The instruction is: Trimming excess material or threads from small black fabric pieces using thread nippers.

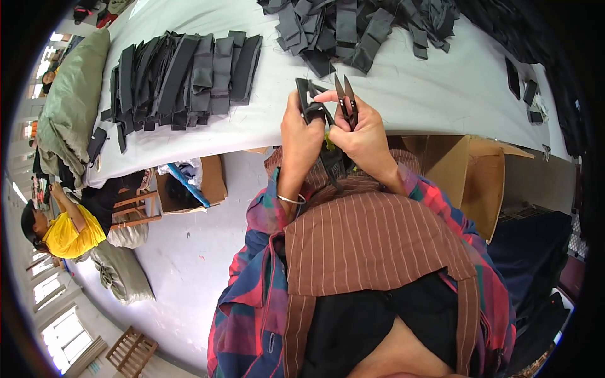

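My left hand (300,137) grips a black fabric strap piece (310,104) just below the table's near edge. My right hand (362,135) holds small black thread snips (346,101), blades pointing up, right beside the strap. Both hands are close together, touching at the strap. A length of the strap (333,165) hangs down between my wrists. On the white table (416,94) a neat row of dark straps (183,79) lies to the left, and a loose heap of dark straps (359,28) lies at the far side.
An open cardboard box (479,179) stands under the table at right, another box (195,186) with cloth at left. A green sack (72,101) rests on the table's left end. A person in yellow (66,230) sits at far left. A few small black pieces (523,88) lie at right.
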Available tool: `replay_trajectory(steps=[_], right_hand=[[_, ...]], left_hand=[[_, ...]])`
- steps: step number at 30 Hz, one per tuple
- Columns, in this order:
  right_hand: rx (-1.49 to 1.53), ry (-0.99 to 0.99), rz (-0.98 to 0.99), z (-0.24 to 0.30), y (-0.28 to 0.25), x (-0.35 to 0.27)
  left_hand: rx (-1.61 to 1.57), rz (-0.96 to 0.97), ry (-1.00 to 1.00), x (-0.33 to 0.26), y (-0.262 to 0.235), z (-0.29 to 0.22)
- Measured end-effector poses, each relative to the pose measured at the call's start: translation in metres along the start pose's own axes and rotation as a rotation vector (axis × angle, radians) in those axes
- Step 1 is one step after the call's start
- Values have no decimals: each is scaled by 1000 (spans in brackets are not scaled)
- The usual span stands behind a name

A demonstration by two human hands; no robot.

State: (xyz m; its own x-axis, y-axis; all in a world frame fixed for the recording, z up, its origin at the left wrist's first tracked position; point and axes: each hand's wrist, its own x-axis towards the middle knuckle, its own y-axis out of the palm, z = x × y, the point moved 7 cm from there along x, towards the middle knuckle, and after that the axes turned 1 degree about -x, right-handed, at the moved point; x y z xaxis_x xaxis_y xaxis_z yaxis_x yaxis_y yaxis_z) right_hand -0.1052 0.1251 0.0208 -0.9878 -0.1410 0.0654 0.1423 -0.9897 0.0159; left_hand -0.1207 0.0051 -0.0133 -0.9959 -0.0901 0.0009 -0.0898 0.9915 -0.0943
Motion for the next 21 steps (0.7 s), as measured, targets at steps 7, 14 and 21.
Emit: replay_trajectory(steps=[7,14,21], right_hand=[[130,82,-137,-22,-23,1],[256,155,-119,-25,-28,9],[299,229,-66,-20,-24,13]], left_hand=[[263,124,-8,7,4,15],[-317,310,-493,-18,13,28],[-288,190,-301,-10,9,19]])
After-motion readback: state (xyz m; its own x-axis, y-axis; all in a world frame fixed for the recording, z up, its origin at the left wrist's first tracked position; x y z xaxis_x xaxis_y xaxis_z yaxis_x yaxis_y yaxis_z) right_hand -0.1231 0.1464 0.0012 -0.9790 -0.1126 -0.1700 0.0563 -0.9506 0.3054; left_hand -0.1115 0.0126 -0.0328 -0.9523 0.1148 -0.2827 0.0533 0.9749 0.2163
